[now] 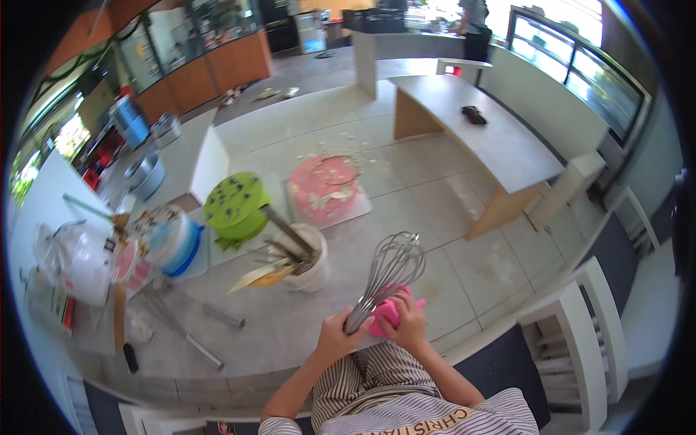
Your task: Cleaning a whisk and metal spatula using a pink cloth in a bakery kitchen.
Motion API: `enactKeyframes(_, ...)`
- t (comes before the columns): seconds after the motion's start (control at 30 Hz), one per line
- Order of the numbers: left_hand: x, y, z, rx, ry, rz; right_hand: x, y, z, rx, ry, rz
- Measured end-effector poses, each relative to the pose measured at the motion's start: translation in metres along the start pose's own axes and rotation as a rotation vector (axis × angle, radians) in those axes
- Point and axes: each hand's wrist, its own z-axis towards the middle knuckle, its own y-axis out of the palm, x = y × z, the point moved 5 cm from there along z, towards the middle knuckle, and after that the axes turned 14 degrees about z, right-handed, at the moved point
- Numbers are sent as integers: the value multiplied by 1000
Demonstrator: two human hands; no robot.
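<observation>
My left hand (pixel 339 335) is closed around the handle of a balloon whisk (pixel 360 315), whose wire loops point up and away from me. In my right hand (pixel 407 325) is a bright pink cloth (pixel 388 312), bunched against the whisk near the base of its wires. Both hands are close together above my lap at the near right edge of the grey table (pixel 268 341). Just left of the whisk stands a white tub (pixel 315 270) holding several spatulas and other long tools.
Across the table's far side stand a pink cake (pixel 319 199), a green cake (pixel 233 203) and a blue-and-white cake (pixel 161 235). Metal rods (pixel 204 351) lie at the left. White chairs (pixel 573 341) are at my right, and another table (pixel 478 138) stands farther off.
</observation>
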Motion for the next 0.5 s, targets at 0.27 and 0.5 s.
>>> enactKeyframes(0.27,-60,91,58,-19,65,102,-2,-1,-5,50,-42,-25)
enactKeyframes(0.5,-79,86,53,150,-132,-120,-9,-7,-5,101,-96,-37)
